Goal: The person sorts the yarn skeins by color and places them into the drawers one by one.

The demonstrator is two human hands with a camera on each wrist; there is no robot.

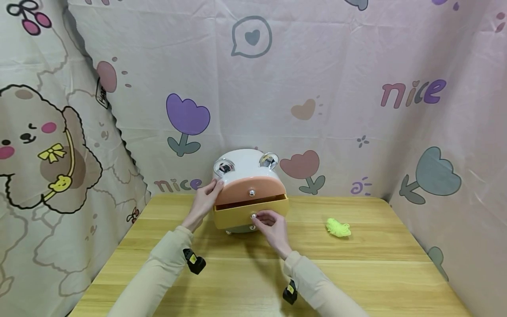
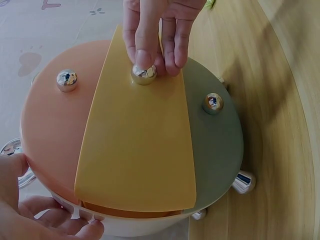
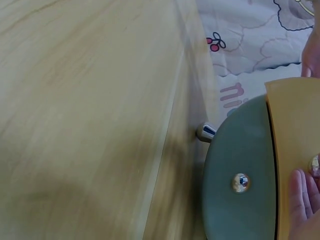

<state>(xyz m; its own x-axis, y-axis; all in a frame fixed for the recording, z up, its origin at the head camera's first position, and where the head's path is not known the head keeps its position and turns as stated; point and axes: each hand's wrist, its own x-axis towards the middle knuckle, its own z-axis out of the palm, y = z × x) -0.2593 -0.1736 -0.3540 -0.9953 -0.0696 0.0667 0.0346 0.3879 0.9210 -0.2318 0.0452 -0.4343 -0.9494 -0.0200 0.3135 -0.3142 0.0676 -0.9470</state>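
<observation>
A small rounded drawer cabinet (image 1: pixel 243 165) with a white body stands on the table. Its yellow middle drawer (image 1: pixel 233 216) is pulled partly out, below an orange drawer (image 1: pixel 233 191) and above a green one (image 2: pixel 212 137). My right hand (image 1: pixel 274 226) pinches the yellow drawer's silver knob (image 2: pixel 144 76) between thumb and fingers. Against the cabinet's left side rests my left hand (image 1: pixel 203 202), its fingertips on the white wall and its thumb near the orange drawer's edge. The drawer's inside is mostly hidden.
A bundle of neon yellow yarn (image 1: pixel 338 227) lies on the wooden table (image 1: pixel 372 273), right of the cabinet. Two shiny silver rings (image 1: pixel 269 160) stick up from the cabinet top. A printed cloth (image 1: pixel 253 88) hangs behind and at both sides.
</observation>
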